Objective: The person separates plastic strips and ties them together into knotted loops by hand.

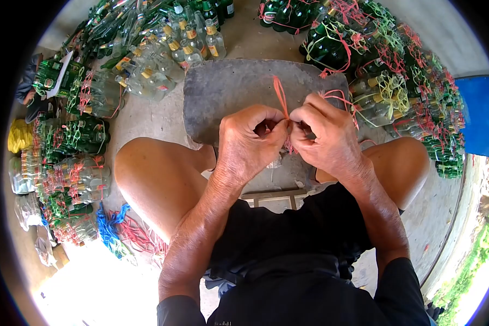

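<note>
A thin red plastic string (280, 93) stands up in a narrow loop between my two hands, above a dark grey board (228, 81). My left hand (252, 133) pinches it between thumb and fingertips. Close against it, my right hand (323, 130) is closed on the string too, fingertips touching those of the left. More red strands run from behind my right hand toward the right edge of the board, and a short bunch hangs below the fingertips. The exact crossing of the string is hidden by my fingers.
Clear bottles with gold caps (193, 51) stand beyond the board at the left. Tied bundles of green bottles (331, 46) are stacked along the right. More bundles (84, 136) line the left side. Blue string (110, 223) and red string (136, 233) lie on the floor by my left knee.
</note>
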Available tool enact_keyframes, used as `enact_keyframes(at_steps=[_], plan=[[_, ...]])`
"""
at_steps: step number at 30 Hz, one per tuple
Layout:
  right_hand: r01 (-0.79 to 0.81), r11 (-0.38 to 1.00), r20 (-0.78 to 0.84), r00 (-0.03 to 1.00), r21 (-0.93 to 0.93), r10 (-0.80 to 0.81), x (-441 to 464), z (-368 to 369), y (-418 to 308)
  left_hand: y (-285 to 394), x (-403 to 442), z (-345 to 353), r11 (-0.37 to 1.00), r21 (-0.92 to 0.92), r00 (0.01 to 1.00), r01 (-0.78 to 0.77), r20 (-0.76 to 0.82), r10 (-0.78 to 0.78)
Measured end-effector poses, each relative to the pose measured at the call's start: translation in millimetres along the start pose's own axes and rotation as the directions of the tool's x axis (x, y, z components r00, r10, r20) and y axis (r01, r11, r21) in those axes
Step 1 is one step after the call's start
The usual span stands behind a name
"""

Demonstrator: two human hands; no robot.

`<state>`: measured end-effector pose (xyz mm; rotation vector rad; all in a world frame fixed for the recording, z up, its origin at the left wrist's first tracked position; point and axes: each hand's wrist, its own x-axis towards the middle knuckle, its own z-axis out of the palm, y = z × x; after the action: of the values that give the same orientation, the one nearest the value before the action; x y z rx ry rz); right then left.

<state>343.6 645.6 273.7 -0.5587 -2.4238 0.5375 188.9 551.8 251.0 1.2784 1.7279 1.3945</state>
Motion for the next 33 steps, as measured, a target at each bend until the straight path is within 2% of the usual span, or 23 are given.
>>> enact_keyframes(at_steps=[8,11,14,22,25,29,33], plan=[[0.080,0.993,0.029,0.997,-0.088,-0.077,-1.1,0.9,-0.1,1.3,0.1,-0.3,0.997,0.000,0.996,0.073,0.042,-0.073],[0.081,0.994,0.030,0.996,-0.070,-0.079,-2.0,1.6,-0.7,-4.8,0.9,-0.3,0.991,-0.081,0.992,0.110,0.073,-0.104],[0.084,0.994,0.031,0.996,-0.069,-0.082,-2.1,1.4,-2.5,-3.2,1.6,-2.4,0.990,-0.088,0.990,0.112,0.101,-0.103],[0.099,0.994,0.007,0.995,-0.056,-0.099,-2.2,5.1,-3.3,-5.6,3.0,-3.7,0.933,-0.265,0.968,0.244,0.120,-0.219],[0.093,0.996,-0.022,0.995,0.009,-0.093,-1.4,6.5,-3.5,-3.3,3.8,-6.7,0.913,-0.286,0.956,0.290,0.131,-0.263],[-0.007,0.984,-0.004,1.000,0.178,0.008,-3.5,7.5,-2.0,-3.5,4.4,-10.3,0.839,-0.384,0.922,0.387,0.174,-0.346],[-0.039,0.973,0.033,0.999,0.226,0.032,-2.8,6.1,-1.4,-3.1,2.4,-11.5,0.867,-0.353,0.936,0.351,0.160,-0.314]])
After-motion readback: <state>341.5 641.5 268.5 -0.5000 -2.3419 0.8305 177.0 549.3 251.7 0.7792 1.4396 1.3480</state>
